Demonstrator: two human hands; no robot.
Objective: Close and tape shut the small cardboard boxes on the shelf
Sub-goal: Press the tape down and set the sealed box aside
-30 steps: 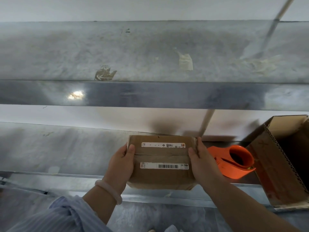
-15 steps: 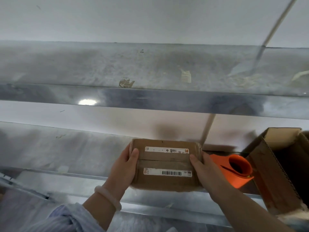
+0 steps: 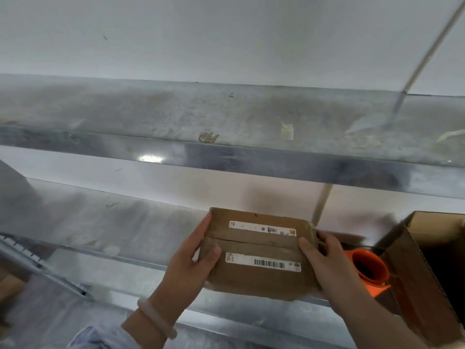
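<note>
Small cardboard box lower centre of frame, at front edge of metal shelf. Flaps folded down, seam across top. Left hand grips left end, right hand grips right end: fingers curled round sides, thumbs on top. Can't tell if seam taped yet. My guess: closing step. Next move needs right hand free for orange tape dispenser, just right of box, while left pins flaps.
</note>
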